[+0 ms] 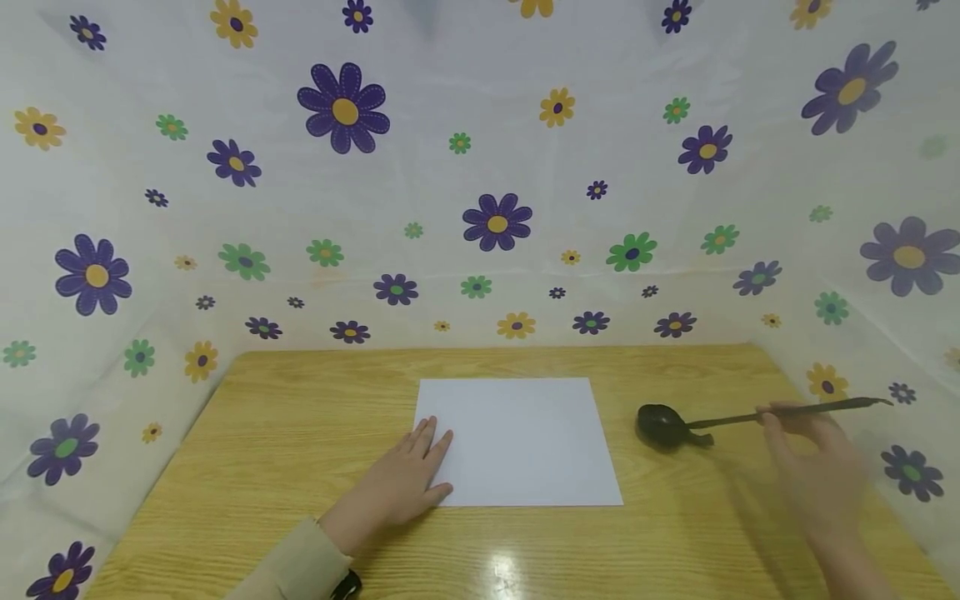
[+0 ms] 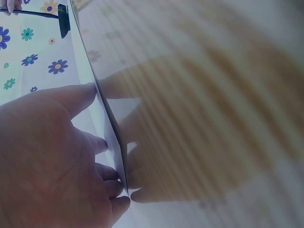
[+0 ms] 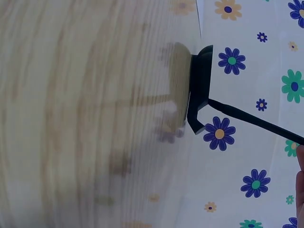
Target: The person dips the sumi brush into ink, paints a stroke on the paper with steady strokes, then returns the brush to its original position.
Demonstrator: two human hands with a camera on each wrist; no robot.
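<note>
Backdrop: white cloth (image 1: pixel 420 187) printed with purple, green and yellow flowers, hanging behind and down both sides of the table.
Table (image 1: pixel 300 433): glossy wood-grain top that mirrors the flowers in the wrist views, with a bright glare near the front.
Paper (image 1: pixel 525 442): one blank white sheet, flat in the middle of the table, its left side under the fingers.
Left hand (image 1: pixel 393 479): fingers and thumb spread over the paper's left edge, the thumb near the front corner; nothing gripped.
Ladle (image 1: pixel 662 427): black, right of the paper and apart from it, bowl toward the paper, handle (image 1: pixel 851 404) slanting up. Whether the bowl touches the table or sits just above it, I cannot tell.
Right hand (image 1: pixel 821 475): blurred, thumb and fingers pinching the handle toward its far end.
Holding the sheet: light, even fingertip pressure should do; pushing sideways would likely skid or buckle it.
Handling the ladle: so far back a grip probably makes the bowl feel heavy and prone to roll, so a firm pinch, a steady wrist and slow movement suit it.
</note>
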